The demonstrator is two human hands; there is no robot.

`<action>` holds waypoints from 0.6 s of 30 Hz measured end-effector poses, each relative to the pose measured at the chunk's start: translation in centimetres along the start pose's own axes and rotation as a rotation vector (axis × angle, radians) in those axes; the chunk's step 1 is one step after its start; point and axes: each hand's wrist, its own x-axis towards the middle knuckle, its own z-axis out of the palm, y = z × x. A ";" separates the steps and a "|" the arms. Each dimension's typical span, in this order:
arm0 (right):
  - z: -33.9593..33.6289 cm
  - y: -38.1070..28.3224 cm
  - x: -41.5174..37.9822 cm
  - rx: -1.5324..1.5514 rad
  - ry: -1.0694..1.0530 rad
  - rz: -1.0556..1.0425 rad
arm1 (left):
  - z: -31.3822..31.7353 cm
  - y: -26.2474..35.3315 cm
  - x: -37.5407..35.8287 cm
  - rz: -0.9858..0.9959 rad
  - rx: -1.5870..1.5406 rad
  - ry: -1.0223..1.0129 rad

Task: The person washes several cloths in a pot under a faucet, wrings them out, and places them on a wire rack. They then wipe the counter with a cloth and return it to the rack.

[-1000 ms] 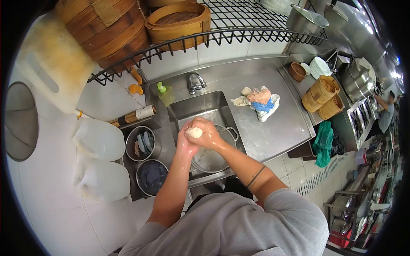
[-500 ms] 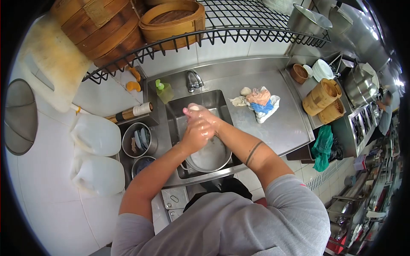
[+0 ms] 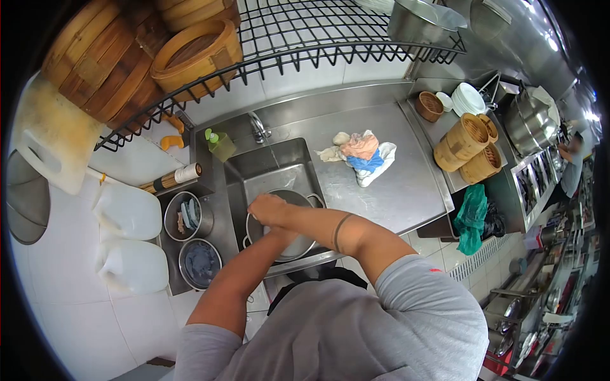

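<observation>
Both hands are over a two-handled metal pot [image 3: 298,249] standing in the steel sink [image 3: 236,181]. My right hand [image 3: 267,210] is curled, knuckles up, and its fingertips are out of sight. Close beneath the right wrist, my left hand [image 3: 285,233] is mostly covered, so its fingers do not show. From the tap [image 3: 258,127] at the back of the sink falls a thin stream of water, away from both hands.
A green-topped soap bottle [image 3: 220,145] stands behind the sink. Crumpled cloths [image 3: 363,155] lie on the steel counter [image 3: 394,203]. Bamboo steamers [image 3: 462,141] stand at right. At left are metal pots [image 3: 200,263] and plastic jugs [image 3: 130,213]. A wire rack [image 3: 298,35] overhangs the back.
Both hands have come down and toward me, from raised and soapy together above the sink to low over the pot. The view has shifted, and running water now shows under the tap.
</observation>
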 end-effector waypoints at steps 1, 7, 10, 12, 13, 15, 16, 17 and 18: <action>0.0 -0.4 -0.5 -0.053 -0.001 0.007 | 0.0 0.4 0.3 0.006 -0.029 -0.034; -4.4 7.4 -4.7 -0.300 0.193 0.101 | -0.3 3.1 -0.5 -0.030 -0.199 -0.229; -10.9 12.6 -10.9 -0.331 0.492 0.281 | 0.9 6.2 -5.3 -0.445 -0.330 -0.556; -12.0 18.3 -13.8 -0.221 0.666 0.308 | 1.3 7.2 -7.1 -0.747 -0.465 -0.799; -13.8 18.3 -15.9 -0.157 0.598 0.320 | 1.3 6.9 -7.8 -0.707 -0.525 -0.717; -13.4 19.2 -17.7 -0.142 0.645 0.339 | 1.2 6.8 -9.3 -0.671 -0.590 -0.633; -12.9 19.2 -18.3 -0.274 0.706 0.303 | 1.2 6.9 -10.0 -0.597 -0.528 -0.628; -12.5 19.1 -18.9 -0.408 0.768 0.265 | 1.4 7.0 -10.5 -0.520 -0.465 -0.622; -12.0 18.9 -19.4 -0.279 0.717 0.229 | 2.0 7.4 -11.2 -0.526 -0.470 -0.617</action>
